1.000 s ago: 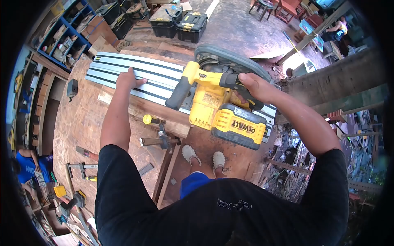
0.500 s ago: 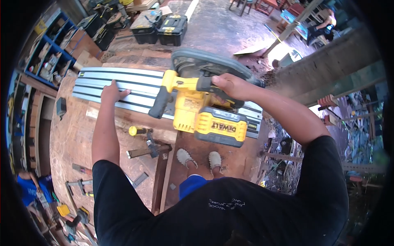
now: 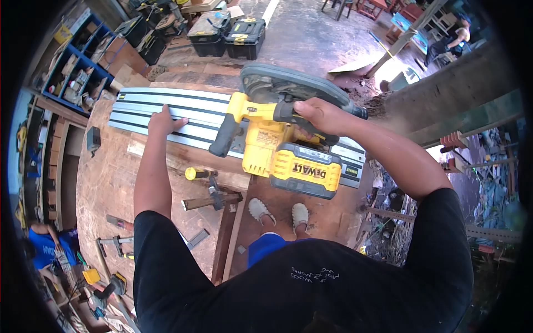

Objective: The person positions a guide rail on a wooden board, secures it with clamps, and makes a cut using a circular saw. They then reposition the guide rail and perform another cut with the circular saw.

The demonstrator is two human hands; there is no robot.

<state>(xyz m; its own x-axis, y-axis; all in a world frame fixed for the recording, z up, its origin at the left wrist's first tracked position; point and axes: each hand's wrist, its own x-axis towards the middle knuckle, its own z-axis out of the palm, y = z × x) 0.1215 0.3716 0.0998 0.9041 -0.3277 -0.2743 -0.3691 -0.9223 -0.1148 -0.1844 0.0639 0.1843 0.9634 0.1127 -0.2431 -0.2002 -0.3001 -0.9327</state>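
My right hand (image 3: 321,116) is wrapped around the rear handle of a yellow and black DeWalt track saw (image 3: 260,145), with its large battery toward me. The saw rests on a long silver guide rail (image 3: 194,104) with black strips, which lies across the wooden workpiece and bench. On the rail, left of the saw, my left hand (image 3: 165,121) presses down with thumb and fingers spread. The blade is hidden under the saw's dark housing. Closer to me, a clamp (image 3: 214,194) with a yellow-ended handle grips the wood's edge.
Another clamp (image 3: 114,242) and a small dark block (image 3: 93,139) lie on the worn bench (image 3: 105,188). Black toolboxes (image 3: 245,39) stand on the floor ahead. A large wooden beam (image 3: 444,83) is at right. One person (image 3: 53,247) is at lower left; another (image 3: 452,41) sits far right.
The whole view has shifted slightly, so everything appears a little farther right. Both hands and the saw keep their places on the rail.
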